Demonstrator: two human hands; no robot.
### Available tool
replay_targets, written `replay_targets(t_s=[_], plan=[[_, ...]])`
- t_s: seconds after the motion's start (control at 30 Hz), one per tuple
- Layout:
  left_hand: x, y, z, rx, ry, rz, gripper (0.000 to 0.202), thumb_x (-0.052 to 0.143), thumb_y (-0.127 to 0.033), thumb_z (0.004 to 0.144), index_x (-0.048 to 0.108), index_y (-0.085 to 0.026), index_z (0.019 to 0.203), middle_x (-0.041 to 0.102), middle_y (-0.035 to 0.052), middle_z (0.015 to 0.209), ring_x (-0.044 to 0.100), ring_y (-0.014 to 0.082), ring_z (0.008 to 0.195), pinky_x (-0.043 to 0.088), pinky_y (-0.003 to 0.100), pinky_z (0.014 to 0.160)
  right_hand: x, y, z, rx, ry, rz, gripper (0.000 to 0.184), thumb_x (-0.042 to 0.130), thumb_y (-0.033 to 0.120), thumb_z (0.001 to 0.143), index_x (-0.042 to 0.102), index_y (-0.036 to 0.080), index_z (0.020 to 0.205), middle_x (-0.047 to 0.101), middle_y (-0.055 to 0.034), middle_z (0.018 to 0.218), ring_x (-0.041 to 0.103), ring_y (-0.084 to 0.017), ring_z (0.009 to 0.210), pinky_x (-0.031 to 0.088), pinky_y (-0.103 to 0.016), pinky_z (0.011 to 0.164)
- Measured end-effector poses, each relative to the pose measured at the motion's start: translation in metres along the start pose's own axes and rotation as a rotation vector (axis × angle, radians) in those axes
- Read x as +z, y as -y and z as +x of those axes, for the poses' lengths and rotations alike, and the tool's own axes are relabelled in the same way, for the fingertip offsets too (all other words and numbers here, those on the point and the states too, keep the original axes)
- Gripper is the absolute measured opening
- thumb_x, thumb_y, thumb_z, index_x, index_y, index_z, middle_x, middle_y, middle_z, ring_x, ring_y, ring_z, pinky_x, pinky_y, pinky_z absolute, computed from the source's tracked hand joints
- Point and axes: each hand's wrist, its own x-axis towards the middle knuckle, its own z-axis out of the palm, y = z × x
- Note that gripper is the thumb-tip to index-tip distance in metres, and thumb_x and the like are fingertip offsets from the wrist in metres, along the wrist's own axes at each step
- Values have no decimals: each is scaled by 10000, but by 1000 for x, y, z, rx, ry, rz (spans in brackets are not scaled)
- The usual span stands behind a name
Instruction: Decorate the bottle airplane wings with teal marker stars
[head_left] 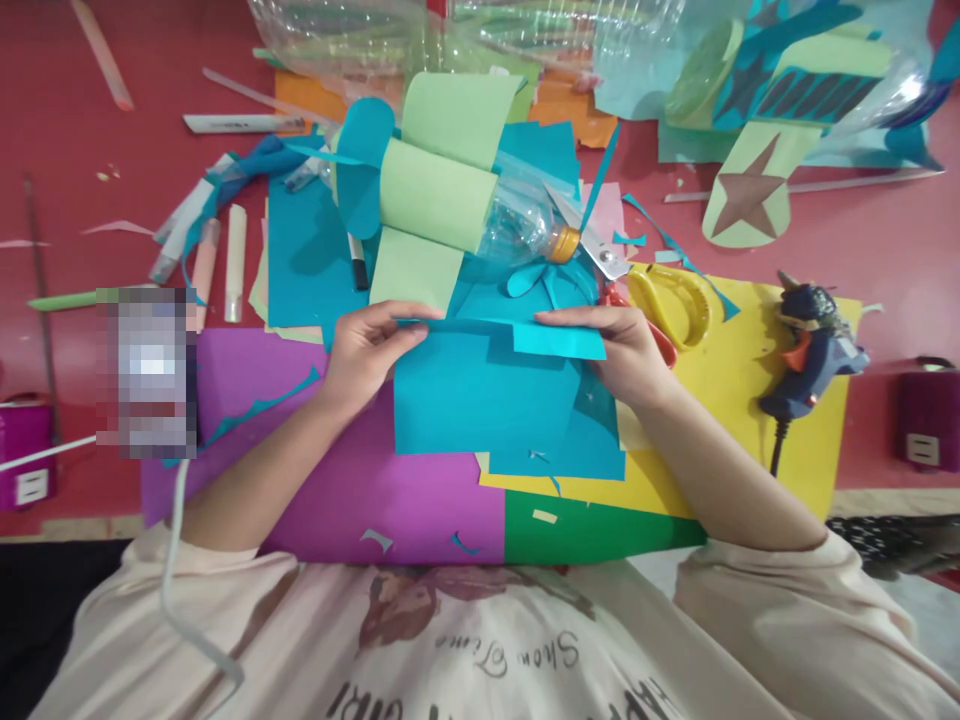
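- left hand [367, 350] and right hand [622, 350] pinch the teal sheet [480, 400] at its folded top edge (mid-fold, I'd say)
- it's just below the plastic bottle [517, 215]
- crisp crease needs fingers pressed along it

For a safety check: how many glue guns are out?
1: the dark blue glue gun lies at the right edge of the yellow paper sheet; clutter may hide others.
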Motion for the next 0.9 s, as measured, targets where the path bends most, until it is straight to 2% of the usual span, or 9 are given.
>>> replay_targets(t_s=[0.07,0.1,0.2,0.33,0.6,0.77,0.9], plan=[[1,0,2,-20,-20,-70,113,716,-298,713,772,-258,802,698,-21,680,617,129,577,455,233,499,0,-1,-1,21,12,29,137,758,357,794,802,347,922,803,31,972,759,-192,939,633,-332,852],[1,0,2,-32,-22,-101,102,711,-284,694,770,-256,772,737,-12,761,666,154,670,501,249,559,0,-2,-1,31,15,30,136,754,364,795,804,340,919,802,28,980,758,-200,952,634,-344,863],[1,-1,4,-71,-4,-142,68,678,-260,681,744,-246,691,759,-1,800,709,202,801,566,301,667,-2,-3,-1,17,33,-10,123,718,348,817,811,317,892,803,16,972,759,-208,948,638,-358,865],[0,-3,3,-79,2,-145,95,620,-243,692,710,-242,660,751,3,785,706,204,819,572,311,680,-4,-3,0,-71,44,-107,178,634,269,856,810,300,849,804,13,926,755,-185,930,617,-350,901],[-1,-2,1,-26,-22,-26,131,578,-268,733,667,-232,645,733,2,774,690,196,808,560,303,684,-2,2,1,-93,38,-220,299,533,162,801,789,292,721,800,37,832,753,-172,871,549,-396,1033],[-2,-4,1,8,-43,-19,126,567,-241,708,652,-231,616,722,-6,747,686,188,801,561,303,721,-4,5,0,-139,82,-237,370,471,99,751,782,295,710,795,46,805,755,-173,917,552,-406,1033],[-2,-2,1,8,-45,19,139,551,-245,710,637,-232,602,722,0,753,681,194,797,560,308,705,-7,7,-1,-156,115,-301,352,470,143,774,770,289,662,783,26,753,736,-195,1007,565,-401,997]])
